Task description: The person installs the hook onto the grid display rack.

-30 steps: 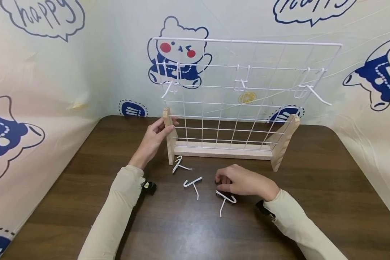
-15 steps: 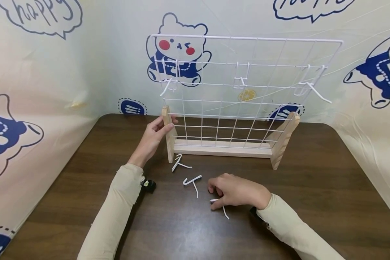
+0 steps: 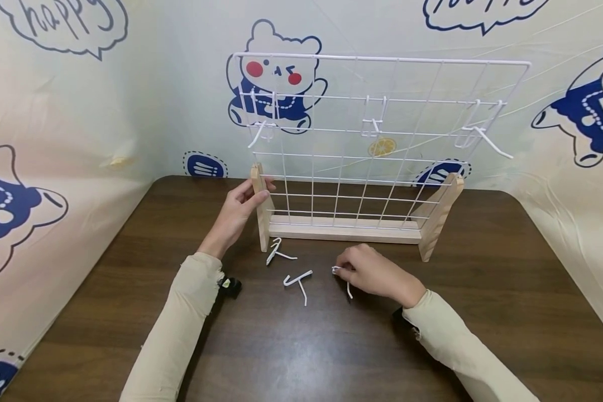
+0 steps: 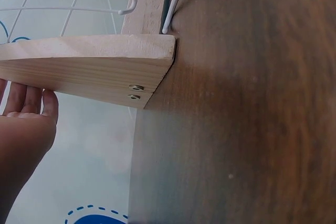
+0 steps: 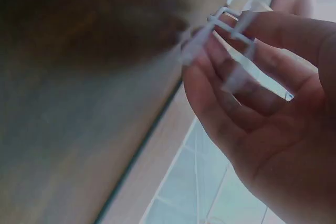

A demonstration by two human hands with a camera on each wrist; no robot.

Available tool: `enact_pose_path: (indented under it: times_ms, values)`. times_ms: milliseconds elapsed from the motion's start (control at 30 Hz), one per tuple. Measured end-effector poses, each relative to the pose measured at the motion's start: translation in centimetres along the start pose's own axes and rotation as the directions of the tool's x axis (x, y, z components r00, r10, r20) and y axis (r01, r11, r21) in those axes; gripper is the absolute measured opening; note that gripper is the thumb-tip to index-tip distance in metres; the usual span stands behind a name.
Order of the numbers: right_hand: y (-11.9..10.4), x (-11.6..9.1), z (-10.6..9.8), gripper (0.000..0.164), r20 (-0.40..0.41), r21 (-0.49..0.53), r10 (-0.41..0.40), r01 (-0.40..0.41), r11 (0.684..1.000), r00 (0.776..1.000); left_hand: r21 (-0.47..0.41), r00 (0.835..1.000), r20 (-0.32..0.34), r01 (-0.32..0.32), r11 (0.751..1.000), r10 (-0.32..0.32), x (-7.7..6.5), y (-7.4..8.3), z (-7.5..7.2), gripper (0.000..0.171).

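My left hand (image 3: 228,220) grips the wooden left upright (image 3: 262,223) of a white wire grid rack (image 3: 341,161), thumb on the near side. In the left wrist view, the fingers (image 4: 32,99) curl against the wooden board's edge. My right hand (image 3: 379,273) pinches a white wire display hook (image 3: 349,291) just above the table. Its frame shows between thumb and fingers in the right wrist view, partly blurred. Two more white hooks lie on the table: one hook (image 3: 299,280) left of my right hand, another hook (image 3: 277,253) near the upright's foot.
Three white hooks hang in a row on the grid: a left hook (image 3: 259,134), a middle hook (image 3: 374,126) and a right hook (image 3: 489,144). A wooden right upright (image 3: 438,223) and base bar (image 3: 344,231) support the rack on the brown table (image 3: 301,357). Patterned cloth surrounds it.
My right hand has come down onto the nearest loose hook, taken hold of it and moved it away from me towards the rack. My left hand has stayed on the upright.
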State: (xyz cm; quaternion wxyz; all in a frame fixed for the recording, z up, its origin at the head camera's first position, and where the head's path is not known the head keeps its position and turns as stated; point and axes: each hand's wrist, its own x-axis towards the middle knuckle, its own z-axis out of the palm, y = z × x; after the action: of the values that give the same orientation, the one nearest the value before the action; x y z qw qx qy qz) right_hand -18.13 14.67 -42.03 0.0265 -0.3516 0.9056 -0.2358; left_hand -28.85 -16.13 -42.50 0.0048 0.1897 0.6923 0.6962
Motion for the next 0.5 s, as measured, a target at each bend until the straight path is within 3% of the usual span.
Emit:
enact_pose_path:
  times_ms: [133,300,500]
  values:
    - [0.2,-0.1,-1.1,0.008,-0.104,0.009,0.021,-0.02,1.0,0.994,0.003,1.0,0.0,-0.005,1.0,0.005,0.0,0.1,0.1,0.036]
    - [0.4,-0.2,-2.3,0.014,-0.148,0.078,0.08,-0.069,0.995,0.986,0.002,1.0,-0.003,-0.003,1.0,0.003,0.0,0.2,0.2,0.034]
    - [0.6,-0.1,-2.9,0.019,-0.222,0.115,0.062,-0.037,0.993,0.973,0.002,1.0,-0.006,-0.002,1.0,0.002,-0.1,0.2,0.1,0.034]
